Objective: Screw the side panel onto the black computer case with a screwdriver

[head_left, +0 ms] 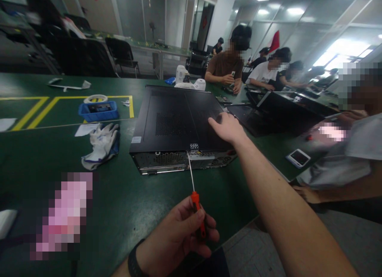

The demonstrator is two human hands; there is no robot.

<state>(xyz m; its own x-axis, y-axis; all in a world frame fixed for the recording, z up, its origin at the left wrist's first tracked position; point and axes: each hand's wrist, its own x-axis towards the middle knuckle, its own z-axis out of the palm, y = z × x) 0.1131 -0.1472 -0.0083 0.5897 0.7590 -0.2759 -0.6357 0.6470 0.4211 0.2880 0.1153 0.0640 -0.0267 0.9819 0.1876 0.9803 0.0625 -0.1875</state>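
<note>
A black computer case [176, 114] lies flat on the green table, its metal back panel towards me. My left hand [191, 225] is closed round the orange and black handle of a screwdriver [195, 201]. The screwdriver's long thin shaft reaches up to the top edge of the back panel, near the middle; whether its tip sits in a screw is too small to tell. My right hand [225, 125] rests on the right side of the case's top, thumb and fingers apart, some fingertips hidden behind the hand.
Left of the case are white-and-blue work gloves [103, 143], a blue tray [98, 112] with dark parts and a tape roll [95, 98]. White plastic devices [189, 82] stand behind it. A phone [298, 158] lies right, near a seated person in grey. Several people work further back.
</note>
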